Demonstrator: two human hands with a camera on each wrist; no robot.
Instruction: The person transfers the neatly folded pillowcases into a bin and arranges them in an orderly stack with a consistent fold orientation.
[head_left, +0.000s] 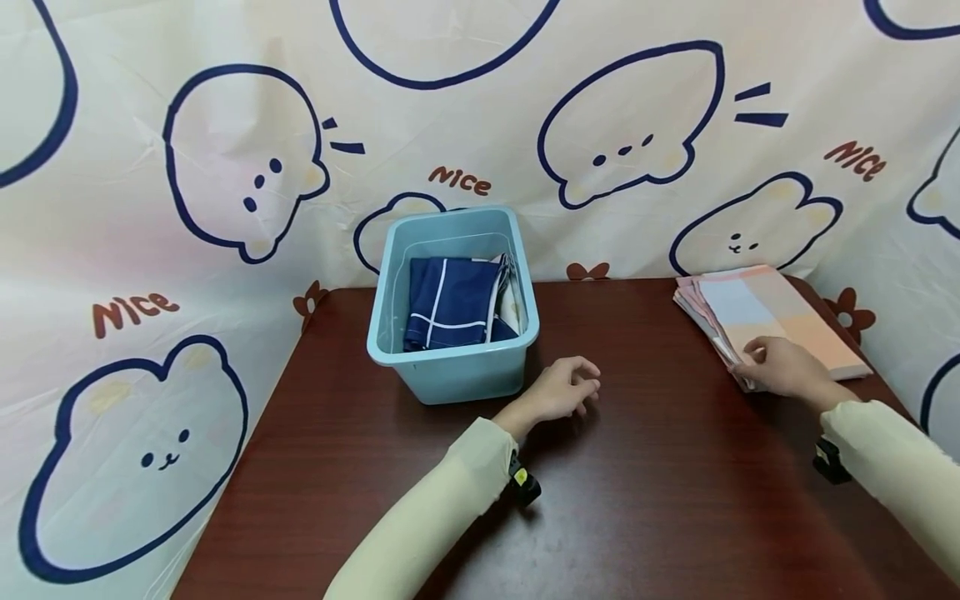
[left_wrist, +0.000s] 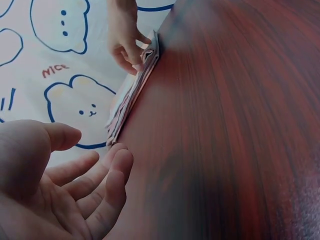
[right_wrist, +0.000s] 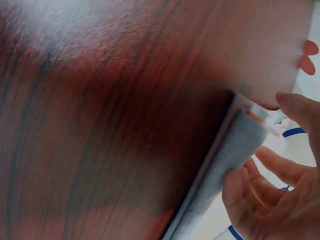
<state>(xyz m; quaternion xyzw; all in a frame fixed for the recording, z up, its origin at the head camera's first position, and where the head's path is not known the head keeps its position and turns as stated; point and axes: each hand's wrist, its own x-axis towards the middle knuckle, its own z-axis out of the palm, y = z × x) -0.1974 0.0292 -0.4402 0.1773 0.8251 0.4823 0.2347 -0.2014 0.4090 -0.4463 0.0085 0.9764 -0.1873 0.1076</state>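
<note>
My left hand (head_left: 558, 390) hovers over the table in front of the basin, its fingers loosely bent with nothing in them; in the left wrist view the palm and fingers (left_wrist: 116, 185) show spread. At the far right lies a folded cloth (head_left: 780, 312) with pastel orange, pink and pale blue blocks, in several layers. My right hand (head_left: 787, 367) is at its near left corner. The right wrist view has the fingertips (right_wrist: 235, 182) against the layered edge of the cloth (right_wrist: 220, 155), with the thumb (right_wrist: 295, 107) apart from them.
A light blue plastic basin (head_left: 468, 360) stands at the back left of the dark wooden table (head_left: 637, 500). Inside it are a folded navy cloth with white lines (head_left: 457, 300) and a pale patterned cloth (head_left: 512, 304). A cartoon-print curtain (head_left: 450, 125) hangs behind the table.
</note>
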